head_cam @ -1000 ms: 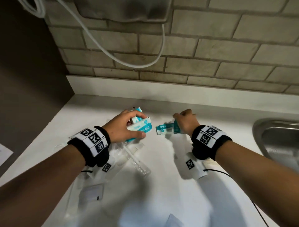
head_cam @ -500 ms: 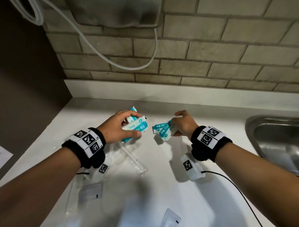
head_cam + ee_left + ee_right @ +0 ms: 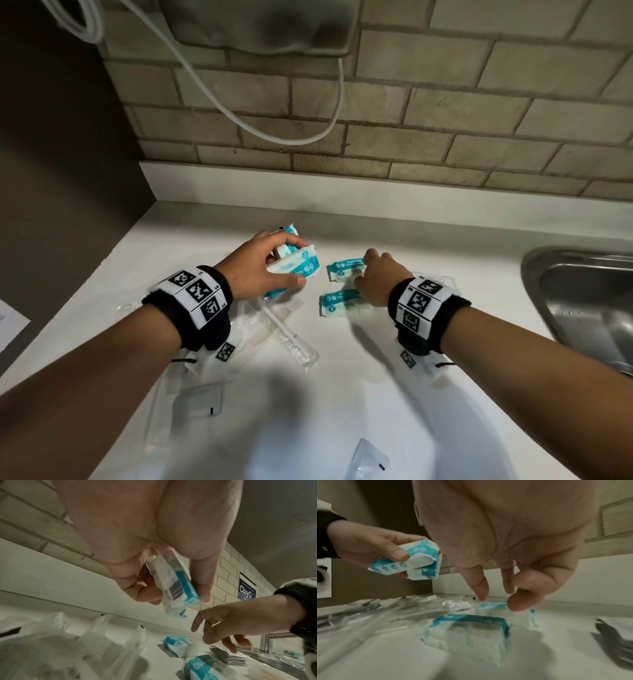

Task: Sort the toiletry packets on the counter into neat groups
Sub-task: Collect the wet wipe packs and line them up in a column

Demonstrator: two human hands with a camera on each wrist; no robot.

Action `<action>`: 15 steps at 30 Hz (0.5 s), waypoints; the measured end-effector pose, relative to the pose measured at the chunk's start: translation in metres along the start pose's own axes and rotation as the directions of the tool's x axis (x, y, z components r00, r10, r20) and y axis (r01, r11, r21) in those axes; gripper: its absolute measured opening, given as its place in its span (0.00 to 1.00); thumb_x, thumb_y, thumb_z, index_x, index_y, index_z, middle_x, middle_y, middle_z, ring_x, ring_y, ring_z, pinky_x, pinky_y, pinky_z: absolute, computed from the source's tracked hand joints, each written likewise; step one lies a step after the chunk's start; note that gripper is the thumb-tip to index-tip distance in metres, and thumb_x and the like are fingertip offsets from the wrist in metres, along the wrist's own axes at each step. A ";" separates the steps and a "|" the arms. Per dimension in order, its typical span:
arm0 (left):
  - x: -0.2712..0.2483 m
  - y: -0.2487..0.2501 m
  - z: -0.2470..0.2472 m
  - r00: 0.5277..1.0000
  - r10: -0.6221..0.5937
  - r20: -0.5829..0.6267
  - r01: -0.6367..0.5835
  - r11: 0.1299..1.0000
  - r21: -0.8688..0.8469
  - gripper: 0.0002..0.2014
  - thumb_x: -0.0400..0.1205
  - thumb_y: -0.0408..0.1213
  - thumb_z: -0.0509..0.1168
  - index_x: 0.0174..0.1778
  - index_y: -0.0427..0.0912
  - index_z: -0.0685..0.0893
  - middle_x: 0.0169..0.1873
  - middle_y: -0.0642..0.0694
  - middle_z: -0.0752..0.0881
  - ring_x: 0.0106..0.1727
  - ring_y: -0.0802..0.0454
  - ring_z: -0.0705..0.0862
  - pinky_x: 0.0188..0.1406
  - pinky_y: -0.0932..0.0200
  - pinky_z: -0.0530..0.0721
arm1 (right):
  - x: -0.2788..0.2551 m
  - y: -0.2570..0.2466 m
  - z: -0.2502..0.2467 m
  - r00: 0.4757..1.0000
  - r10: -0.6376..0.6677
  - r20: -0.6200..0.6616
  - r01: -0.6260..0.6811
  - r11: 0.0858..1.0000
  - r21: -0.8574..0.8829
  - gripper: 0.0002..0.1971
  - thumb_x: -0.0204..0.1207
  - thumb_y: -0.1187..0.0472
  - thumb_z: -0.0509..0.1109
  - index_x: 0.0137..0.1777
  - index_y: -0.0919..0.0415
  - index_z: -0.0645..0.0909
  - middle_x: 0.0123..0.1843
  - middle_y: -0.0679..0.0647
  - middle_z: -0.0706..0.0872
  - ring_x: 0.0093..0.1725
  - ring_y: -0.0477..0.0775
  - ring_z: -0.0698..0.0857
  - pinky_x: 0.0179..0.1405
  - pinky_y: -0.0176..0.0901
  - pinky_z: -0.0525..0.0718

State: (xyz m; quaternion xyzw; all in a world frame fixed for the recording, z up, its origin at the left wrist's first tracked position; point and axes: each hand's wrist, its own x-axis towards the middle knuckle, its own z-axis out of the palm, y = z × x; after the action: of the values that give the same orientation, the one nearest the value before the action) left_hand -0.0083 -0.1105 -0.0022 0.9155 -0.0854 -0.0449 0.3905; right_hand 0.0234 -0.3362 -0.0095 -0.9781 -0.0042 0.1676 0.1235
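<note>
My left hand point(image 3: 263, 270) grips two teal-and-white packets point(image 3: 298, 265) stacked together, thumb on the near side, a little above the white counter point(image 3: 462, 233). The wrist views show the same held packets point(image 3: 173, 586) point(image 3: 412, 561). Two more teal packets lie flat on the counter, a far one point(image 3: 344, 269) and a near one point(image 3: 339, 303). My right hand point(image 3: 380, 274) hovers over them with fingers relaxed and spread, holding nothing; its fingertips point(image 3: 481, 595) hang just above the far packet point(image 3: 496, 608), behind the near one point(image 3: 471, 628).
Several clear plastic-wrapped items point(image 3: 287, 332) lie under my left wrist. White sachets point(image 3: 198, 401) point(image 3: 368, 459) sit nearer me. A flat stack of sachets point(image 3: 228, 657) lies right of my right hand. A steel sink point(image 3: 582, 301) is at the right; the tiled wall is behind.
My right hand held teal packets half a second ago; it has laid them on the counter and let go. My left hand keeps its two packets, barely moved.
</note>
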 end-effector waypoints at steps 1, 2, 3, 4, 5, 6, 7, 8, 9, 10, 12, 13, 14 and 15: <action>0.001 0.000 0.000 1.000 0.003 -0.001 -0.003 1.000 -0.002 0.25 0.70 0.48 0.79 0.62 0.65 0.79 0.59 0.54 0.75 0.53 0.54 0.80 0.50 0.68 0.81 | 0.000 -0.005 0.000 1.000 -0.021 0.012 0.022 1.000 -0.013 0.28 0.79 0.50 0.65 0.76 0.57 0.63 0.72 0.61 0.70 0.62 0.65 0.82 0.57 0.52 0.81; 0.001 0.000 -0.001 1.000 0.004 -0.002 -0.004 1.000 -0.002 0.25 0.70 0.48 0.79 0.62 0.65 0.79 0.58 0.54 0.75 0.53 0.54 0.80 0.50 0.68 0.80 | 0.002 -0.009 0.002 0.999 -0.034 0.041 0.036 0.998 -0.047 0.35 0.75 0.43 0.69 0.78 0.55 0.61 0.73 0.59 0.67 0.62 0.65 0.82 0.57 0.52 0.82; 0.002 0.000 -0.001 1.000 0.007 -0.002 -0.007 1.000 0.000 0.25 0.70 0.47 0.79 0.62 0.65 0.80 0.58 0.54 0.75 0.53 0.54 0.80 0.49 0.69 0.80 | 0.003 -0.014 0.002 0.997 -0.032 0.071 0.038 0.995 -0.088 0.42 0.70 0.36 0.71 0.79 0.53 0.60 0.73 0.58 0.65 0.62 0.65 0.82 0.56 0.53 0.81; 0.003 0.000 -0.001 1.000 0.010 -0.002 -0.010 1.000 0.004 0.25 0.70 0.47 0.79 0.62 0.65 0.80 0.58 0.53 0.75 0.53 0.54 0.80 0.48 0.69 0.79 | 0.005 -0.019 0.003 0.995 -0.011 0.101 0.023 0.992 -0.120 0.48 0.64 0.31 0.72 0.79 0.52 0.59 0.73 0.57 0.64 0.63 0.64 0.81 0.56 0.53 0.80; 0.004 0.000 -0.002 1.000 0.011 0.001 -0.011 1.000 0.005 0.25 0.70 0.47 0.79 0.61 0.65 0.80 0.58 0.53 0.75 0.53 0.55 0.80 0.48 0.70 0.79 | 0.008 -0.024 0.005 0.992 0.012 0.126 0.007 0.990 -0.143 0.51 0.60 0.27 0.72 0.80 0.51 0.59 0.73 0.57 0.63 0.62 0.64 0.80 0.54 0.52 0.79; 0.004 0.000 -0.002 1.000 0.012 0.003 -0.012 1.000 0.005 0.25 0.70 0.47 0.79 0.61 0.65 0.80 0.58 0.52 0.75 0.53 0.55 0.80 0.48 0.69 0.80 | 0.010 -0.028 0.006 0.989 0.036 0.145 -0.012 0.987 -0.161 0.53 0.58 0.25 0.71 0.80 0.51 0.59 0.72 0.56 0.64 0.61 0.63 0.80 0.54 0.51 0.79; 0.005 0.000 -0.003 1.000 0.011 0.005 -0.011 1.000 0.003 0.25 0.70 0.47 0.79 0.61 0.65 0.80 0.59 0.52 0.75 0.53 0.55 0.80 0.48 0.68 0.81 | 0.011 -0.030 0.006 0.986 0.052 0.159 -0.021 0.982 -0.186 0.52 0.58 0.25 0.71 0.79 0.51 0.61 0.70 0.56 0.65 0.59 0.62 0.80 0.54 0.50 0.79; 0.005 -0.001 -0.004 1.000 0.011 0.006 -0.011 1.000 0.002 0.25 0.70 0.47 0.79 0.62 0.65 0.79 0.59 0.51 0.75 0.53 0.55 0.80 0.49 0.66 0.82 | 0.013 -0.033 0.006 0.984 0.048 0.173 -0.009 0.975 -0.220 0.50 0.60 0.25 0.70 0.78 0.52 0.63 0.68 0.55 0.66 0.57 0.61 0.79 0.57 0.50 0.80; 0.005 -0.002 -0.004 1.000 0.010 0.008 -0.010 1.000 0.002 0.25 0.70 0.47 0.79 0.62 0.65 0.79 0.59 0.51 0.76 0.53 0.54 0.80 0.50 0.65 0.83 | 0.014 -0.034 0.006 0.981 0.021 0.192 0.029 0.966 -0.258 0.47 0.63 0.27 0.70 0.77 0.53 0.65 0.65 0.55 0.68 0.59 0.61 0.78 0.62 0.51 0.80; 0.005 -0.004 -0.005 1.000 0.009 0.009 -0.009 1.000 0.000 0.25 0.70 0.48 0.79 0.62 0.65 0.79 0.59 0.50 0.76 0.54 0.54 0.80 0.50 0.64 0.83 | 0.016 -0.036 0.006 0.976 -0.020 0.215 0.081 0.957 -0.280 0.43 0.66 0.31 0.71 0.77 0.53 0.67 0.64 0.55 0.69 0.63 0.61 0.78 0.65 0.53 0.80; 0.005 -0.006 -0.006 1.000 0.005 0.011 -0.005 1.000 -0.001 0.25 0.70 0.48 0.78 0.62 0.65 0.79 0.59 0.50 0.76 0.53 0.54 0.80 0.48 0.66 0.83 | 0.018 -0.036 0.004 0.959 -0.134 0.250 0.201 0.944 -0.262 0.40 0.66 0.41 0.77 0.76 0.50 0.68 0.67 0.55 0.70 0.63 0.63 0.80 0.66 0.54 0.81; 0.005 -0.008 -0.006 1.000 0.004 0.013 -0.004 1.000 0.000 0.25 0.70 0.48 0.78 0.62 0.65 0.79 0.59 0.50 0.76 0.53 0.55 0.80 0.46 0.68 0.82 | 0.019 -0.035 0.001 0.943 -0.193 0.269 0.265 0.927 -0.264 0.38 0.64 0.47 0.80 0.75 0.46 0.70 0.67 0.54 0.71 0.62 0.62 0.81 0.65 0.55 0.82; 0.005 -0.009 -0.006 1.000 0.003 0.014 -0.003 1.000 0.001 0.25 0.71 0.48 0.78 0.61 0.65 0.79 0.58 0.50 0.76 0.53 0.56 0.80 0.45 0.69 0.81 | 0.019 -0.034 -0.002 0.924 -0.253 0.286 0.332 0.902 -0.275 0.36 0.62 0.54 0.81 0.72 0.44 0.74 0.66 0.53 0.73 0.61 0.61 0.82 0.63 0.54 0.83; 0.005 -0.010 -0.005 1.000 0.003 0.014 -0.003 1.000 0.000 0.24 0.70 0.48 0.78 0.61 0.66 0.79 0.58 0.50 0.76 0.52 0.56 0.80 0.44 0.70 0.81 | 0.021 -0.032 -0.003 0.905 -0.298 0.302 0.387 0.873 -0.298 0.33 0.61 0.61 0.82 0.67 0.41 0.78 0.65 0.51 0.76 0.60 0.58 0.82 0.61 0.53 0.84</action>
State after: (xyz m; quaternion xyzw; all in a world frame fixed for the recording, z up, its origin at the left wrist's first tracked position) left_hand -0.0013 -0.1012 -0.0062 0.9150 -0.0895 -0.0506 0.3902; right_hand 0.0456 -0.3047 -0.0055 -0.9390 -0.2240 0.2595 -0.0265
